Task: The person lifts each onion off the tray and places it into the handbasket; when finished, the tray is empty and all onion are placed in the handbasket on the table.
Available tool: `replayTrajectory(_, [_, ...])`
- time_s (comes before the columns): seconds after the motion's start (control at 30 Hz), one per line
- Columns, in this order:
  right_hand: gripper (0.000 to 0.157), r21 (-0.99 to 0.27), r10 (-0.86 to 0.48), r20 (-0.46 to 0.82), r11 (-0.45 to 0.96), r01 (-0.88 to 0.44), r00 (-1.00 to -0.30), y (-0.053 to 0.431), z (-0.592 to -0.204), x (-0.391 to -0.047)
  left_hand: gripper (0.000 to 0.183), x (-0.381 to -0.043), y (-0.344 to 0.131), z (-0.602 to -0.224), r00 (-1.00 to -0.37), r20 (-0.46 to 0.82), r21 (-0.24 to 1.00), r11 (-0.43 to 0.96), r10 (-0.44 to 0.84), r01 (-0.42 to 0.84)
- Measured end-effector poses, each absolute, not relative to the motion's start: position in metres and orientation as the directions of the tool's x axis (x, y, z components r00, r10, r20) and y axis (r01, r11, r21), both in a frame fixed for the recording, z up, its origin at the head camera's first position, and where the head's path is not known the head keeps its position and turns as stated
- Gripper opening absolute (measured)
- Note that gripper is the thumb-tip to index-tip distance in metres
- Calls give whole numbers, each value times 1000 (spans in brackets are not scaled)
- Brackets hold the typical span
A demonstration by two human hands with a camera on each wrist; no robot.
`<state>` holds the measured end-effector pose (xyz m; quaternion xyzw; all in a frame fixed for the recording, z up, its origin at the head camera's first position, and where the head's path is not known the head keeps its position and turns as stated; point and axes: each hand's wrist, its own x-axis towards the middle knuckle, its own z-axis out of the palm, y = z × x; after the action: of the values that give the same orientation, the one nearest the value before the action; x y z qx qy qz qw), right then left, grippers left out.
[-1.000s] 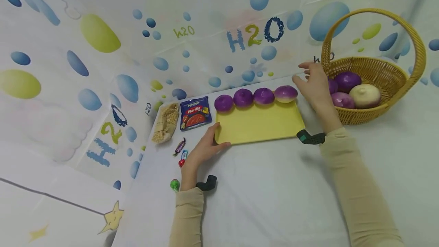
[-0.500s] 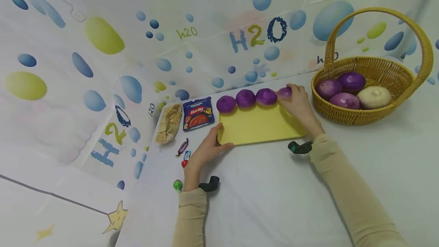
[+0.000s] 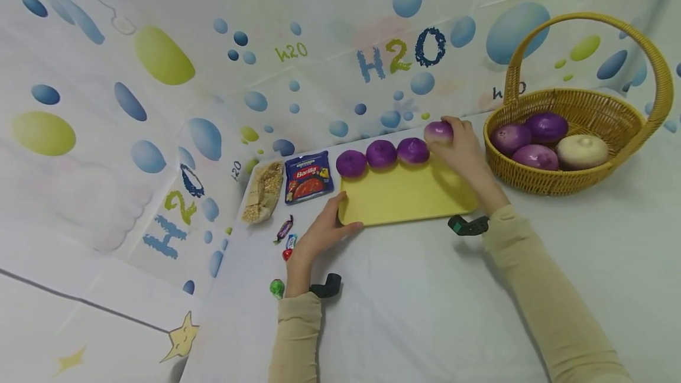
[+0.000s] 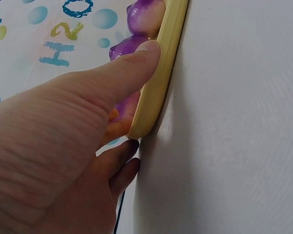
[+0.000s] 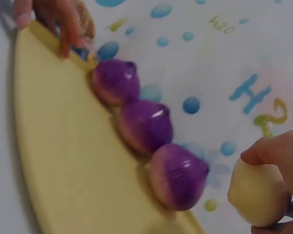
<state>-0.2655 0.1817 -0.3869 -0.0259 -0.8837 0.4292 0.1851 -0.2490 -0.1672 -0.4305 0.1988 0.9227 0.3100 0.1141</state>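
My right hand (image 3: 460,149) grips a purple-and-cream turnip (image 3: 438,132), raised above the back right corner of the yellow tray (image 3: 393,200). In the right wrist view the cream side of this turnip (image 5: 256,192) shows between thumb and fingers. Three more turnips (image 3: 380,153) stand in a row along the tray's back edge, purple tops up. My left hand (image 3: 319,229) holds the tray's left end. In the left wrist view its thumb (image 4: 147,48) lies against the tray rim (image 4: 161,73), with the other fingers around the corner.
A wicker basket (image 3: 564,185) with a tall handle holds several turnips at the right. Left of the tray lie a Barilla pouch (image 3: 307,177), a bag of grains (image 3: 263,191) and small wrapped candies (image 3: 284,229). A printed cloth wall rises behind.
My right hand came left from beside the basket, took hold of the rightmost turnip in the row and lifted it slightly. My left hand stays on the tray.
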Motion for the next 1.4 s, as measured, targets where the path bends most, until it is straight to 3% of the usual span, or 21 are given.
replayTrajectory(0.27, [72, -808, 287, 331, 578, -113, -899, 193, -352, -248, 90, -248, -166, -432, -894, -98, 610, 736, 437, 293])
replayTrajectory(0.57, [72, -837, 430, 322, 546, -41, -844, 234, -345, -237, 90, -248, -163, -435, -894, -105, 604, 743, 435, 290])
replayTrajectory(0.77, [70, -889, 592, 253, 455, 58, -765, 276, -345, -221, 89, -248, -162, -434, -889, -98, 614, 731, 446, 299])
replayTrajectory(1.03, [73, -938, 750, 50, 263, 228, -660, 318, -354, -203, 89, -250, -163, -433, -890, -97, 607, 735, 445, 302])
replayTrajectory(1.17, [73, -952, 803, 65, 227, 204, -593, 327, -359, -203, 88, -249, -165, -431, -893, -94, 603, 739, 440, 301])
replayTrajectory(1.4, [69, -934, 800, 108, 285, 215, -590, 321, -357, -205, 89, -251, -166, -432, -892, -93, 601, 739, 443, 304])
